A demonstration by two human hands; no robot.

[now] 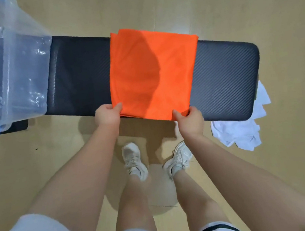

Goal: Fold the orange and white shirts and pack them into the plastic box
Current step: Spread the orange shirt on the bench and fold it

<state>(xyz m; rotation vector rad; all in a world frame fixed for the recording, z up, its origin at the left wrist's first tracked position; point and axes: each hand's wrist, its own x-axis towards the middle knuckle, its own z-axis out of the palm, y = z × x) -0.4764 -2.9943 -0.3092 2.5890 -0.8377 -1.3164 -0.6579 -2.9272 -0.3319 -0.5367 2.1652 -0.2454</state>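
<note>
Both arms outstretched, left hand (108, 115), right hand (190, 118) pinching orange shirt's (153, 70) near corners

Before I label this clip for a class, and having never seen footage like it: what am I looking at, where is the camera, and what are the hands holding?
There is no machine here. One camera worn on a person's head looks down, so you see their arms, legs and shoes. The left hand and right hand each pinch a near corner of a partly folded orange shirt lying across a black padded bench. A clear plastic box sits at the bench's left end. A crumpled white shirt lies on the floor by its right end.
</note>
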